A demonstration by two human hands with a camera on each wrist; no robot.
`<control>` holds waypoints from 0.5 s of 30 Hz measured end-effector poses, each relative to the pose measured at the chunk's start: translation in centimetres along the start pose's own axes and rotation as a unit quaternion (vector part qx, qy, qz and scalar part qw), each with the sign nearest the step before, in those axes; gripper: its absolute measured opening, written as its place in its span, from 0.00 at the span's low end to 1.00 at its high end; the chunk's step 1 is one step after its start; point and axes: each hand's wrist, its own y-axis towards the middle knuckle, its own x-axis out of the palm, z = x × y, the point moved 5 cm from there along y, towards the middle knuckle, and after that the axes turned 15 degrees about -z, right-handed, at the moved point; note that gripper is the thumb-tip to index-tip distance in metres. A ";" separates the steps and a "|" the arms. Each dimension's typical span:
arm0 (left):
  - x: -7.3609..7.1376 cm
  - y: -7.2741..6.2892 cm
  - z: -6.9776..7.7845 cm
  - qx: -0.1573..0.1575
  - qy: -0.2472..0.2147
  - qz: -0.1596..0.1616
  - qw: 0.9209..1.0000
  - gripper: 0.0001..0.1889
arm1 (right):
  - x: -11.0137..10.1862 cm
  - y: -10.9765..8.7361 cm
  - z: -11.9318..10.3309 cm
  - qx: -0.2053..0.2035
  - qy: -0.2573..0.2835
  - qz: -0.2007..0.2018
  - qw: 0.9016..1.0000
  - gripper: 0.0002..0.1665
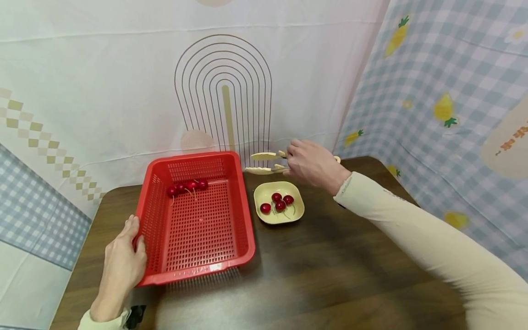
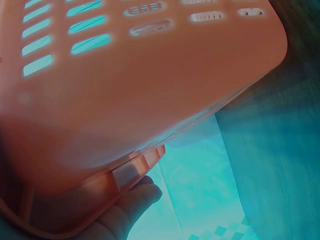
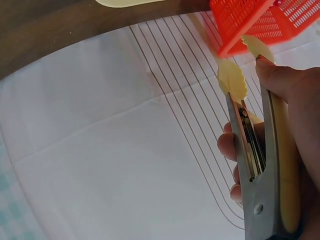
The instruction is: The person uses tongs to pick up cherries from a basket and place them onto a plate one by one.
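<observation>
My left hand (image 1: 123, 256) grips the left rim of a red perforated plastic basket (image 1: 249, 224). In the left wrist view the basket wall (image 2: 150, 90) fills most of the picture, with fingers at its rim. Several red cherries (image 1: 192, 184) with stems lie along the basket's back. My right hand (image 1: 315, 165) holds tongs (image 1: 260, 171) with cream-coloured tips above a small pale yellow dish (image 1: 268, 190). The tong tips stand apart with nothing between them, which the right wrist view also shows at the tongs (image 3: 232, 82). Several more cherries (image 1: 280, 206) lie in the dish.
Everything stands on a dark wooden table (image 1: 321, 266). A white printed cloth (image 1: 123, 91) hangs behind the table, and a blue checked cloth (image 1: 412, 114) hangs on the right. The dish sits close to the basket's right side.
</observation>
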 end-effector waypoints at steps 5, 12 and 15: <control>0.0 0.0 0.1 0.003 -0.001 0.001 1.000 0.28 | -0.4 0.6 -0.1 -0.003 0.005 -0.004 1.000 0.25; -0.1 -0.1 0.1 0.001 -0.002 0.004 1.000 0.28 | -0.8 1.7 -0.3 -0.005 0.001 -0.013 1.000 0.25; -0.1 0.0 0.0 0.001 -0.001 0.003 1.000 0.28 | -1.0 2.2 -0.4 -0.003 0.002 -0.016 1.000 0.26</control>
